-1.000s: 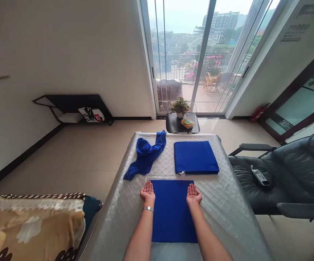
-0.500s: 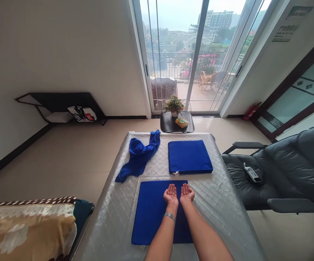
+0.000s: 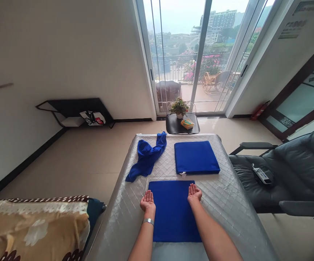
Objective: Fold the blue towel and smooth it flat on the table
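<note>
A flat blue cloth (image 3: 174, 214) lies spread on the silver quilted table cover (image 3: 118, 221). At its left edge is my left hand (image 3: 147, 201), palm up with the fingers stretched out. My right hand (image 3: 194, 193) is palm up too, fingers extended, over the cloth's right edge near the far right corner. Neither hand holds anything; whether they touch the cloth I cannot tell. Beyond them, a neat stack of folded blue cloths (image 3: 197, 157) with a white tag sits at the far right. A crumpled blue cloth (image 3: 147, 156) lies at the far left.
A black chair (image 3: 173, 127) with a potted plant (image 3: 179, 107) and a yellow packet (image 3: 187, 124) stands past the far edge. To the right is a dark armchair (image 3: 293, 163) with a white device (image 3: 262, 176) on its seat. Patterned bedding (image 3: 56, 221) is at left.
My hands have moved apart: the left went from the middle of the cloth to its left edge, the right to the right edge. The view has shifted slightly left.
</note>
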A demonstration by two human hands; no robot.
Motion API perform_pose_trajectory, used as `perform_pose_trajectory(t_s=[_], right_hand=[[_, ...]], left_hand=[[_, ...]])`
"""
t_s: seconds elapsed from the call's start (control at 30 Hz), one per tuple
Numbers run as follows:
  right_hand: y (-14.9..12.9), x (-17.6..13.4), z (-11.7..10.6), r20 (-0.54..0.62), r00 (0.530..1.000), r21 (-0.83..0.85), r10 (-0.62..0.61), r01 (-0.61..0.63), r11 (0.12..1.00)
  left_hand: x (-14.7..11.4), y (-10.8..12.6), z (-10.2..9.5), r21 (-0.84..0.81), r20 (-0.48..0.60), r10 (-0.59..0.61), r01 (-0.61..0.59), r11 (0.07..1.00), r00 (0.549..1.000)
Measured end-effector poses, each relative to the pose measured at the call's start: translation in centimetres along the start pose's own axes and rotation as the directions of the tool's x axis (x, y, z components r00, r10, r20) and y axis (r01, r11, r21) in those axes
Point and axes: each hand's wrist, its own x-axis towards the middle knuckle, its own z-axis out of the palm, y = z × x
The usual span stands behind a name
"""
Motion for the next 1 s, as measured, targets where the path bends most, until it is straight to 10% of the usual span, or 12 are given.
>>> perform_pose_trajectory(t_s=[0.33,0.67,0.8,1.0], right_hand=[[-1.1,-3.1,-4.8,0.182,0.983,0.021,0.015,-0.019,1.000],[0.3,-2.0,-6.5,0.086,0.995,0.023,0.058,-0.061,0.998],[0.3,-1.9,-6.4,0.072,0.996,0.030,0.056,-0.059,0.998],[0.0,-2.2,-6.3,0.071,0.995,0.062,0.065,-0.070,0.996]], left_hand=[[-2.7,-1.2,-0.8,-0.018,0.088,-0.083,0.085,0.996,0.993],[-10.7,-17.9,-0.2,0.189,0.180,-0.391,0.358,0.914,0.902],[-9.4,-15.8,-0.6,0.150,0.150,-0.325,0.303,0.941,0.934],[-4.9,-5.3,-2.7,0.017,0.048,-0.128,0.127,0.992,0.991]])
